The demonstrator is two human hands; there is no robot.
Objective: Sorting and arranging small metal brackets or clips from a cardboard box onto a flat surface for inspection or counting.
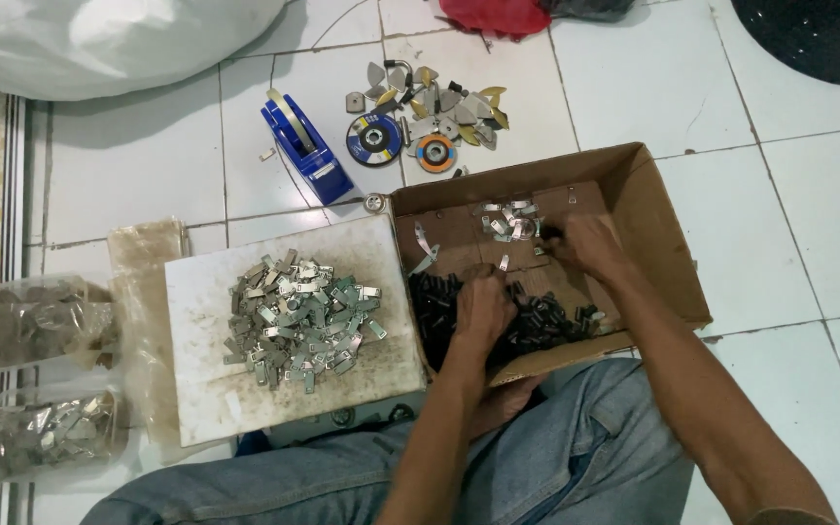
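The small black metal clips (537, 316) lie heaped along the lower edge of the open brown cardboard box (648, 219), right of centre in the frame. Your left hand (483, 309) rests curled on that heap, though I cannot tell whether it grips any. Your right hand (583, 243), higher and further right, pinches something dark just beside the small cluster of silver metal plates (507, 222); the hands are apart. Careful: the box sits partly on your denim-clad knee (585, 447), so leaning could tip it and spill clips. The large pile of silver plates (298, 319) on the white board (206, 389) lies left.
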